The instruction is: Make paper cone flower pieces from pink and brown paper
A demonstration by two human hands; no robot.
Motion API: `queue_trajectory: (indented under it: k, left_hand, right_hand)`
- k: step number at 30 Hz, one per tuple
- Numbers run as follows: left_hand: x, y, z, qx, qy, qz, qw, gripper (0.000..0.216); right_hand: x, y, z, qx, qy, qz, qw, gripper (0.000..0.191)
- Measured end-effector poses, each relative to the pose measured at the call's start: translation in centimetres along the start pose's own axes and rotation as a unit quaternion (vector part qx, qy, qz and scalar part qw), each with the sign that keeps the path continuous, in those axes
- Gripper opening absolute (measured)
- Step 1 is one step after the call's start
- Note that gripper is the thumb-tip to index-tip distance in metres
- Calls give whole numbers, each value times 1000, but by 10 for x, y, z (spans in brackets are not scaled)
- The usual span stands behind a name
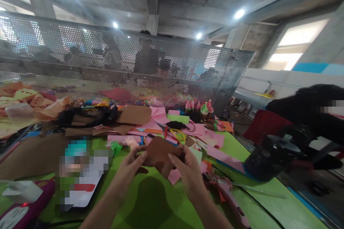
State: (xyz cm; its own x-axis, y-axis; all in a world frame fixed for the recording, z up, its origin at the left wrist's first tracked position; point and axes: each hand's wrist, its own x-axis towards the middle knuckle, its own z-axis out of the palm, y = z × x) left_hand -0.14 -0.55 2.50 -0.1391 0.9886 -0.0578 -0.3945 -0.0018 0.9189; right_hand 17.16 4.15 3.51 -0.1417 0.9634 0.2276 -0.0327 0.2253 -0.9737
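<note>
A brown piece of felt or paper [159,153] is held up above the green table by both hands; which material it is I cannot tell. My left hand [135,160] pinches its left edge between thumb and fingers. On the right edge, my right hand [185,160] grips it with the thumb lying on the near face. One corner of the piece points down toward me. Pink paper scraps [174,176] lie just below and behind it. To the right of my right hand rests a pink-handled tool [229,196], which looks like a glue gun.
At left are a phone [90,179] and a purple power strip [29,204] with a white plug. Yellow-handled scissors [177,135] lie among pink sheets. A dark jug-like container [264,157] stands right. Small cupcake-like crafts [206,109] sit before a perforated metal screen [129,57]; people are behind it.
</note>
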Motion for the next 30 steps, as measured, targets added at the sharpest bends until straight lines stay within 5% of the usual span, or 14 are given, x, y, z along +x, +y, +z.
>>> queue_trajectory:
  k: [5, 11, 15, 21, 30]
  left_hand:
    - [1, -15, 6, -22, -36, -38, 998, 47]
    - [8, -14, -7, -24, 6, -24, 999, 36]
    - [7, -6, -10, -11, -3, -33, 999, 28]
    - [7, -7, -9, 15, -30, -43, 999, 30]
    - [11, -11, -8, 129, -21, 50, 990, 8]
  right_hand:
    - [-7, 3, 9, 39, -15, 0, 999, 28]
    - [-15, -14, 4, -9, -149, -20, 989, 30]
    - [-8, -20, -3, 0, -136, -49, 989, 30]
    - [-5, -18, 1, -157, -169, -167, 959, 35]
    - [-4, -21, -5, -300, -144, -198, 922, 12]
